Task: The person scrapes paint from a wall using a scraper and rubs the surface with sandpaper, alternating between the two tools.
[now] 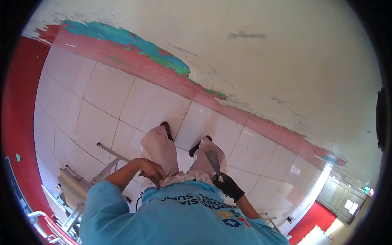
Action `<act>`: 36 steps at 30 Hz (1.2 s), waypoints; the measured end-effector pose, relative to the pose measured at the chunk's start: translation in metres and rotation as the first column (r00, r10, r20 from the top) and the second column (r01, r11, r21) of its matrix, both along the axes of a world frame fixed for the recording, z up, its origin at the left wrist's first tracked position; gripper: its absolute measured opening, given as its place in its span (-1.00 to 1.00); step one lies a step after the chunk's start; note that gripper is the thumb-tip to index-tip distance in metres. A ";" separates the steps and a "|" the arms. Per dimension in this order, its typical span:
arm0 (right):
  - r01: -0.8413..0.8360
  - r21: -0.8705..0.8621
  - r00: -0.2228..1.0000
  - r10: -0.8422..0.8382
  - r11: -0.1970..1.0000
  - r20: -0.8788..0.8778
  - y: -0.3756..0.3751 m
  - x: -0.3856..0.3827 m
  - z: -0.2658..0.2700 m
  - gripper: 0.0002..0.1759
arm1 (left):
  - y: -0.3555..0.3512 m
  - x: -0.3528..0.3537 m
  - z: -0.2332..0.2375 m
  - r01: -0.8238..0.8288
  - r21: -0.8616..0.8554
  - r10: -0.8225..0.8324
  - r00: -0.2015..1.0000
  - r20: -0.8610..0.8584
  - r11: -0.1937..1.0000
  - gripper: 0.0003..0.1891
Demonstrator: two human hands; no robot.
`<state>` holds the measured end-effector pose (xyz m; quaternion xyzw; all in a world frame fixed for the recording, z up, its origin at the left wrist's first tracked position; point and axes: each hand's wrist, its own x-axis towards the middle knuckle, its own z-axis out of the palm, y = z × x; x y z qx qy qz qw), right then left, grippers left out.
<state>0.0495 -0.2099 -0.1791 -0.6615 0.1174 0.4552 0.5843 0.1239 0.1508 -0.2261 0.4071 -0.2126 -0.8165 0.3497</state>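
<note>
My right hand (229, 187), in a black glove, is closed round the handle of a putty knife (213, 161). Its flat metal blade points up and away from me, over my right trouser leg. My left hand (152, 169) is bare and sits at the left of my waist. Its fingers are bent and closed on the pale pink trousers (160, 149) near the hem of my blue shirt (163, 216). Ahead stands a cream wall (286, 77), with a patch of exposed turquoise and green paint (122, 38) along its lower part.
White floor tiles (151, 104) lie under my dark shoes (166, 130). A metal-framed piece of furniture (108, 167) stands close on my left, before a red wall (20, 90). A grey cabinet (339, 198) is at the far right.
</note>
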 end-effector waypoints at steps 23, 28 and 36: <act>0.393 0.576 0.459 -0.695 0.717 0.553 0.037 0.150 -0.250 -0.64 | -0.212 0.177 -0.185 -0.780 -0.608 0.986 0.068 0.150 0.146 -0.63; 0.377 0.643 0.428 -0.741 0.667 0.517 0.043 0.155 -0.244 -0.50 | -0.211 0.180 -0.168 -0.699 -0.714 0.973 -0.133 0.190 0.044 -0.58; 0.457 0.691 0.312 -0.828 0.561 0.466 0.057 0.157 -0.256 -0.29 | -0.216 0.180 -0.173 -0.634 -0.772 0.961 -0.234 0.147 -0.036 -0.60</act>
